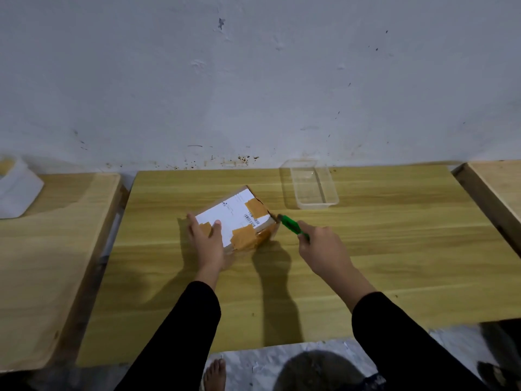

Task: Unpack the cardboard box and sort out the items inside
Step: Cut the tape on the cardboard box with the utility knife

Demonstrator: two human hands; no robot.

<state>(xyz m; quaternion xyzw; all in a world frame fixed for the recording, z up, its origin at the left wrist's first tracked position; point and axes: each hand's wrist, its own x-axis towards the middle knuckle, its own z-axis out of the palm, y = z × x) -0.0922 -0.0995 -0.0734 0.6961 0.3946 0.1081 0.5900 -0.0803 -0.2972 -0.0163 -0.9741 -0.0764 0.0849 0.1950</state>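
A small cardboard box (239, 218) with a white shipping label and brown tape patches sits in the middle of the wooden table (366, 249). My left hand (205, 241) lies on the box's near left corner, thumb on the label and fingers along the left side. My right hand (321, 249) grips a green utility knife (291, 227). The knife's tip touches the box's right edge at the tape seam. The box's flaps are down.
A clear plastic container (313, 184) stands behind the box to the right, near the wall. A white object (17, 190) rests on the left table, and another wooden table (496, 187) adjoins at right. A bare foot (215, 375) shows below the table's front edge.
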